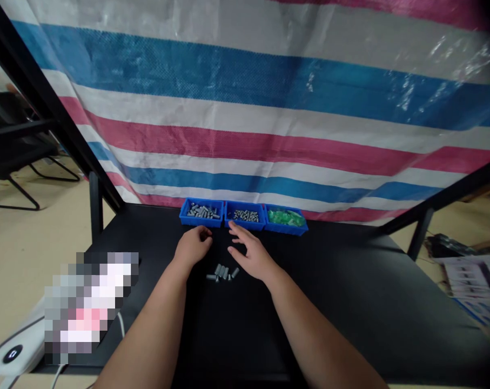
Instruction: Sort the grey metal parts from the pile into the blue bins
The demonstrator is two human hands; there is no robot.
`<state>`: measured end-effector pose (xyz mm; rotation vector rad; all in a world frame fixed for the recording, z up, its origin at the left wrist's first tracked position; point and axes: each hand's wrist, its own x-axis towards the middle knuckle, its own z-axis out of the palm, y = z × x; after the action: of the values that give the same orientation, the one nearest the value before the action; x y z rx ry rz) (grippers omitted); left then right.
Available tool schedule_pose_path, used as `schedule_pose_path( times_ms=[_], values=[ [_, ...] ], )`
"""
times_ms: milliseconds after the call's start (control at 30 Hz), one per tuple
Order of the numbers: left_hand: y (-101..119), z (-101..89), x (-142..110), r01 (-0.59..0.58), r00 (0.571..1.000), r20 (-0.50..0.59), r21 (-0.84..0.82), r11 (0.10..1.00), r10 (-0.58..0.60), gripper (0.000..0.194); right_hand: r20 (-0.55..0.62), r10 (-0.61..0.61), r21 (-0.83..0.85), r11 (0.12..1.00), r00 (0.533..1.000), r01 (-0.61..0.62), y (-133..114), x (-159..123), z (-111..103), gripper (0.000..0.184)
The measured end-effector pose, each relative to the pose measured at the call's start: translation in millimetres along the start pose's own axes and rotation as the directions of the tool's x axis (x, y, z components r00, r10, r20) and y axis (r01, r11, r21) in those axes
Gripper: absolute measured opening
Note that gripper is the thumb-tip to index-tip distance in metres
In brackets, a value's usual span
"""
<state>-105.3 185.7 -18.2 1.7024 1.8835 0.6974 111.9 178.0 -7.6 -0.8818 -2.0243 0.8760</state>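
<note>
Two bare forearms (159, 313) reach in from about seven and four o'clock, taking the loose pieces on the worktop as the dial's centre; the bottom border cuts both off. A striped sheet (245, 108) walls off twelve o'clock, so the far edge of the black worktop (228, 335) gives little room beyond the bins. Its right edge slants out toward four, with a wide open stretch at three; its near right corner fades into shadow. Toward eight, a white box (29, 346) sits at the near left corner, cut by a blurred-out patch (93, 305) whose contents cannot be made out.

Three blue bins stand side by side along the far edge: the left bin (202, 221) at eleven holds grey tubes, the middle bin (250, 225) at one holds small metal parts too tiny to name, and the right bin (287, 229) at two holds something green and see-through.

At two, the right hand (248, 251) has its fingers spread apart, one tip overlapping the middle bin's front; whether it touches is unclear. At ten, the left hand (193, 246) curls its fingers inward; whether they pinch anything cannot be told. Smallest, grey tubes (221, 270) and screws (229, 277) lie together at the centre.
</note>
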Motion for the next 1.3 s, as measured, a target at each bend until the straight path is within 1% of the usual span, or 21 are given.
schedule_pose_path(
  times_ms=[100,167,233,333,400,500,567,633,667,733,767,800,867,967,1067,1100,1167,1200,1233,1267,1300],
  values=[
    [1.1,-0.4,-0.5,0.003,1.0,0.022,0.02,1.0,-0.003,0.022,0.103,0.074,-0.128,0.99,0.992,-0.06,-2.6,-8.8,-5.8,0.041],
    [2.0,-0.7,-1.2,-0.003,1.0,0.027,0.022,1.0,0.002,0.022,0.2,0.13,-0.196,0.976,0.971,-0.091,-5.4,-13.5,-11.2,0.036],
    [2.6,-1.1,-1.7,-0.006,1.0,0.024,0.023,1.0,0.006,0.022,0.278,0.173,-0.226,0.968,0.945,-0.11,-7.8,-16.0,-15.6,0.031],
    [2.7,-1.1,-2.1,-0.004,1.0,0.023,0.025,1.0,0.004,0.021,0.347,0.207,-0.246,0.961,0.915,-0.124,-10.3,-17.4,-20.5,0.016],
    [2.6,-0.8,-2.1,-0.002,1.0,0.023,0.023,1.0,0.002,0.021,0.383,0.219,-0.246,0.96,0.897,-0.13,-11.4,-18.7,-23.7,0.014],
    [2.5,-0.2,-2.0,-0.004,1.0,0.022,0.024,1.0,0.003,0.021,0.429,0.221,-0.235,0.963,0.876,-0.128,-12.3,-21.7,-27.7,0.024],
    [2.3,0.1,-1.9,-0.007,1.0,0.027,0.027,1.0,0.006,0.021,0.412,0.202,-0.226,0.967,0.889,-0.115,-12.5,-22.7,-28.3,0.02],
    [2.0,0.3,-1.6,-0.008,0.999,0.033,0.028,1.0,0.007,0.021,0.331,0.187,-0.191,0.973,0.925,-0.128,-13.0,-22.3,-27.0,0.014],
    [1.8,0.5,-1.4,-0.011,0.999,0.032,0.03,0.999,0.01,0.021,0.28,0.184,-0.161,0.976,0.942,-0.143,-13.4,-21.6,-26.0,0.015],
    [1.5,0.7,-1.2,-0.016,1.0,0.026,0.039,0.999,0.015,0.021,0.197,0.191,-0.101,0.98,0.962,-0.174,-14.8,-20.3,-24.1,0.018],
    [1.4,0.8,-1.2,-0.018,1.0,0.023,0.041,0.999,0.017,0.021,0.179,0.197,-0.085,0.979,0.964,-0.184,-15.5,-19.8,-23.7,0.018],
    [1.5,0.9,-1.2,-0.02,1.0,0.023,0.043,0.999,0.019,0.021,0.177,0.202,-0.083,0.978,0.963,-0.19,-16.1,-19.7,-23.8,0.017],
    [1.8,1.0,-1.5,-0.015,1.0,0.026,0.042,0.999,0.014,0.021,0.219,0.223,-0.108,0.973,0.95,-0.204,-16.5,-20.4,-25.4,0.014],
    [2.6,0.7,-2.0,-0.01,0.999,0.031,0.043,0.999,0.009,0.021,0.333,0.272,-0.169,0.959,0.903,-0.227,-14.8,-22.6,-30.0,0.004],
    [3.2,0.1,-2.3,-0.018,0.999,0.03,0.038,0.999,0.017,0.021,0.398,0.298,-0.201,0.951,0.868,-0.235,-12.3,-22.3,-31.2,0.009],
    [3.3,-0.1,-2.3,-0.02,0.999,0.03,0.036,0.999,0.019,0.02,0.388,0.293,-0.196,0.953,0.874,-0.233,-11.9,-21.0,-29.7,0.011],
    [3.2,-0.2,-2.3,-0.02,0.999,0.03,0.035,0.999,0.019,0.02,0.29,0.24,-0.129,0.969,0.927,-0.211,-12.7,-16.6,-24.2,0.007],
    [3.1,-0.2,-2.2,-0.019,0.999,0.03,0.035,0.999,0.018,0.02,0.214,0.195,-0.071,0.98,0.957,-0.184,-13.6,-13.9,-20.6,0.011],
    [2.9,-0.1,-2.1,-0.019,0.999,0.031,0.035,0.999,0.018,0.02,0.137,0.148,-0.009,0.989,0.979,-0.148,-14.9,-11.3,-16.8,0.024],
    [2.6,0.0,-2.0,-0.019,0.999,0.03,0.033,0.999,0.018,0.02,0.077,0.109,0.046,0.993,0.991,-0.113,-16.1,-9.1,-13.2,0.039],
    [2.3,0.1,-1.9,-0.018,0.999,0.029,0.032,0.999,0.017,0.021,0.048,0.086,0.081,0.993,0.995,-0.089,-17.3,-7.5,-10.1,0.054]
  ],
)
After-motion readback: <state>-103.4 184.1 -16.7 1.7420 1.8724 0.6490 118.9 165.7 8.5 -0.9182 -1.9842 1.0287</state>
